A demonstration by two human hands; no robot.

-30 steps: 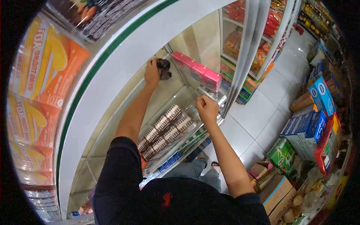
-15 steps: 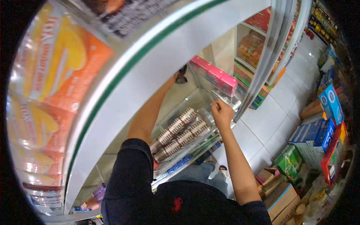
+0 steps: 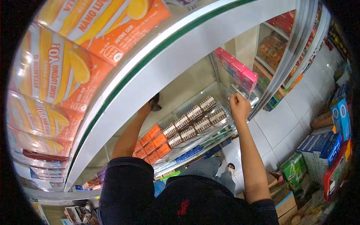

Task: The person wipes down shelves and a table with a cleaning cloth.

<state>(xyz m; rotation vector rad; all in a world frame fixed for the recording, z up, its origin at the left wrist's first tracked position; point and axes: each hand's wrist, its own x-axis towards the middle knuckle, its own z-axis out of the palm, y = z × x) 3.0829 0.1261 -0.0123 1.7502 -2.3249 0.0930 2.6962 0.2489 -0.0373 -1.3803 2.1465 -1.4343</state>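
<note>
My left hand (image 3: pixel 144 108) is inside the display case, partly hidden behind its white curved frame (image 3: pixel 187 45). A dark crumpled cloth (image 3: pixel 155 102) sticks out from its closed fingers, over the pale inner surface. On the right, my right hand (image 3: pixel 240 107) is closed beside the end of the glass shelf, just below a silvery item (image 3: pixel 240 91); what its fingers grip is hidden. Between my arms, rows of brown-and-white striped packs (image 3: pixel 195 114) lie on the glass shelf, with orange packs (image 3: pixel 153 144) to their left. Pink boxes (image 3: pixel 238 69) stand above my right hand.
Large orange-and-yellow drink packs (image 3: pixel 63 71) stand behind the frame at left. Blue packs (image 3: pixel 189 153) sit on a lower shelf. At right are the tiled floor (image 3: pixel 277 123), a green box (image 3: pixel 294 167), blue cartons (image 3: pixel 318 144) and a cardboard box (image 3: pixel 285 206).
My left hand has moved left and down along the case with the dark cloth. The view has shifted, bringing the orange packs into sight. My right hand stays by the shelf end.
</note>
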